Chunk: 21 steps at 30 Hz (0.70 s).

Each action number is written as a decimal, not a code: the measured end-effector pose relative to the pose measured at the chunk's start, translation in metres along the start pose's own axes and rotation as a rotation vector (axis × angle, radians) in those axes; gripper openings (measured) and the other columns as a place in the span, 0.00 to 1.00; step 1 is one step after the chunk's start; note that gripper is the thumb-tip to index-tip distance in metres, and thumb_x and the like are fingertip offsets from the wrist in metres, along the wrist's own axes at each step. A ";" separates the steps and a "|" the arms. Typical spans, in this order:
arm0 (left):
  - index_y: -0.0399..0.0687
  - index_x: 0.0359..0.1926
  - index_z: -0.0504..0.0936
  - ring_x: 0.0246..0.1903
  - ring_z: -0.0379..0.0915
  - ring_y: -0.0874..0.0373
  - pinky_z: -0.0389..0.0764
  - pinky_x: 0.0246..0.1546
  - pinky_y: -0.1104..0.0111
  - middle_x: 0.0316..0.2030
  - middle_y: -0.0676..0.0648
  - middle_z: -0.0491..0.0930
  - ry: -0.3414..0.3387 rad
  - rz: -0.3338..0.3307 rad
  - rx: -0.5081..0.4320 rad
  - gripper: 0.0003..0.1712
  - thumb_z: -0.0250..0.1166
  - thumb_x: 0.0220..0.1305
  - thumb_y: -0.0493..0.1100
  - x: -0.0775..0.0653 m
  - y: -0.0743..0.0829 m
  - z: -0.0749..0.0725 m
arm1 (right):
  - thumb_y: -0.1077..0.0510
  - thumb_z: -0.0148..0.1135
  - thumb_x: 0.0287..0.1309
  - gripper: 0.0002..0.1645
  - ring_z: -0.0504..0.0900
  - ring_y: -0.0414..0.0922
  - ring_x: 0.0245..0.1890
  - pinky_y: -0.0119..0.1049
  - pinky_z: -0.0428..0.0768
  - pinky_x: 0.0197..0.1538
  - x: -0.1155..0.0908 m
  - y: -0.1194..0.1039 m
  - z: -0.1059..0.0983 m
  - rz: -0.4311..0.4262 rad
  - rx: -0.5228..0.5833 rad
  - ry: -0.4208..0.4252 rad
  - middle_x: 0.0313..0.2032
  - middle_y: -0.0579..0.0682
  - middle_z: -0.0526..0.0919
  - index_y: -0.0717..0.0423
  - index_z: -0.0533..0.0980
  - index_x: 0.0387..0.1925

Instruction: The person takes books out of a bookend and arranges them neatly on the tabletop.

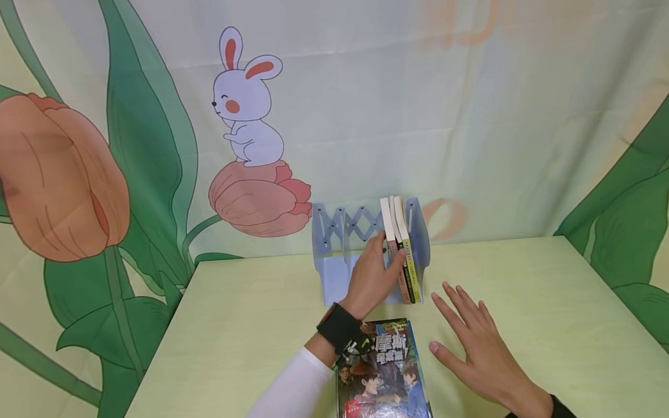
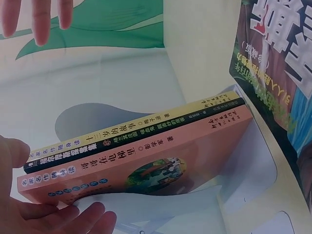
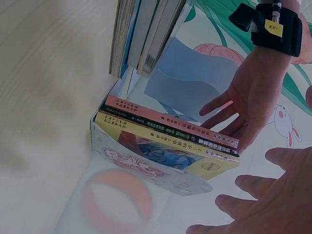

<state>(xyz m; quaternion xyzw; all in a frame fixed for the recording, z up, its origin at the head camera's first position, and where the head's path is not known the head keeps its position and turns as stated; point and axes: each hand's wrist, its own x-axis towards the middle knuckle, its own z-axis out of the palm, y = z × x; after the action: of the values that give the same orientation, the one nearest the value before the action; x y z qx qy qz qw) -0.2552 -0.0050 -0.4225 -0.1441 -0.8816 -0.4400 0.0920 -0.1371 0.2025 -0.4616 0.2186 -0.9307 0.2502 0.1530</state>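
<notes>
Three slim books stand together in a blue bookend rack (image 1: 334,273): a pink book (image 2: 146,168), a black one (image 2: 146,129) and a yellow one (image 3: 161,151). They lean slightly beside the rack's right end plate. My left hand (image 1: 373,273) is at their upper end, thumb by the spines and the other fingers fairly straight along the pink side. In the left wrist view, its fingertips (image 2: 95,217) lie close to the pink cover; whether they press it, I cannot tell. My right hand (image 1: 478,348) hovers right of the rack, fingers spread, holding nothing.
Nearer me, a larger book with an illustrated cover (image 1: 387,377) lies on the pale yellow table (image 1: 235,331). The right wrist view shows the page edges of several stacked books (image 3: 151,34) there. Behind the table hangs a printed cloth (image 1: 366,116) with a rabbit and tulips.
</notes>
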 end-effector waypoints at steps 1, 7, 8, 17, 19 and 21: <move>0.46 0.76 0.55 0.61 0.73 0.47 0.79 0.52 0.53 0.70 0.43 0.65 0.002 -0.002 0.003 0.39 0.52 0.73 0.59 0.001 0.000 0.000 | 0.43 0.62 0.62 0.47 0.42 0.48 0.79 0.60 0.41 0.75 0.000 0.000 0.000 -0.001 0.000 -0.001 0.78 0.45 0.48 0.35 0.51 0.77; 0.43 0.75 0.57 0.59 0.75 0.48 0.79 0.51 0.54 0.69 0.42 0.66 0.016 0.002 0.023 0.38 0.51 0.73 0.59 0.003 -0.003 0.001 | 0.43 0.62 0.62 0.46 0.42 0.48 0.79 0.62 0.44 0.74 -0.001 0.000 0.001 0.007 0.003 -0.004 0.78 0.47 0.49 0.35 0.52 0.77; 0.43 0.75 0.58 0.59 0.75 0.48 0.79 0.51 0.54 0.69 0.42 0.66 0.022 0.004 0.026 0.38 0.51 0.73 0.58 0.004 -0.003 0.001 | 0.44 0.63 0.62 0.46 0.42 0.48 0.79 0.62 0.43 0.74 -0.001 -0.001 0.002 0.009 0.006 -0.005 0.78 0.47 0.49 0.34 0.52 0.77; 0.45 0.73 0.61 0.58 0.75 0.47 0.80 0.48 0.55 0.66 0.42 0.70 0.029 0.020 0.038 0.36 0.53 0.73 0.58 0.007 -0.006 -0.001 | 0.44 0.62 0.62 0.46 0.42 0.48 0.79 0.60 0.42 0.74 -0.001 -0.003 0.001 0.009 0.011 -0.008 0.77 0.50 0.51 0.34 0.52 0.76; 0.45 0.73 0.62 0.58 0.76 0.46 0.80 0.48 0.54 0.65 0.41 0.71 0.027 0.025 0.036 0.36 0.53 0.72 0.58 0.008 -0.005 -0.001 | 0.44 0.63 0.62 0.46 0.43 0.48 0.79 0.61 0.42 0.74 -0.001 -0.003 0.001 0.010 0.014 -0.008 0.77 0.49 0.51 0.34 0.52 0.76; 0.45 0.72 0.63 0.57 0.76 0.46 0.80 0.48 0.55 0.63 0.42 0.72 0.028 0.028 0.034 0.35 0.53 0.73 0.59 0.008 -0.005 -0.002 | 0.44 0.62 0.62 0.46 0.43 0.48 0.79 0.61 0.42 0.74 -0.001 -0.003 0.001 0.013 0.016 -0.012 0.78 0.48 0.51 0.34 0.52 0.76</move>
<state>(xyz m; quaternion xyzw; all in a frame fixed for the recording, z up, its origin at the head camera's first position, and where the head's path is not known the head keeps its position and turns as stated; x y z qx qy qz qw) -0.2645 -0.0078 -0.4229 -0.1487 -0.8855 -0.4254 0.1129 -0.1350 0.2001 -0.4613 0.2154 -0.9310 0.2571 0.1439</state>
